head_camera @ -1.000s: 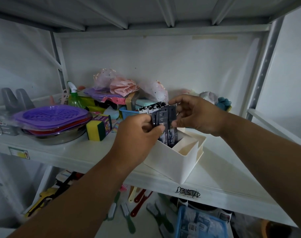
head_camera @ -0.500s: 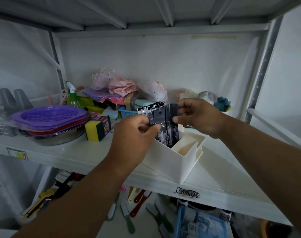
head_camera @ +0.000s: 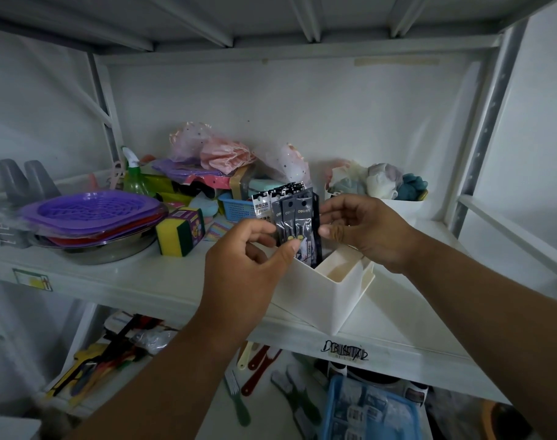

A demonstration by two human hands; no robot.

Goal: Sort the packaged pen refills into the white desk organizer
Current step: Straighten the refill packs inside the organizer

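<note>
Several dark packaged pen refills (head_camera: 294, 217) stand upright in the left compartment of the white desk organizer (head_camera: 340, 290), which sits near the shelf's front edge. My left hand (head_camera: 248, 265) is in front of the organizer; its thumb lies on the front of the packets' lower part and its index fingertip reaches their left edge, a loose pinch. On the other side, my right hand (head_camera: 363, 230) has relaxed fingers whose thumb and index tips just touch the packets' right edge. The organizer's right compartment shows no contents.
A purple basket (head_camera: 89, 211) over a steel bowl (head_camera: 96, 252), a yellow-green sponge (head_camera: 180, 231) and a small blue basket (head_camera: 236, 208) crowd the shelf's left. A white tub of cloths (head_camera: 398, 204) stands behind. Brushes and a blue bin (head_camera: 366, 414) lie on the shelf below.
Both hands gripped the packets tightly before. Now my right hand's fingers have spread off them and my left hand's grip has loosened. The packets stay upright in the organizer.
</note>
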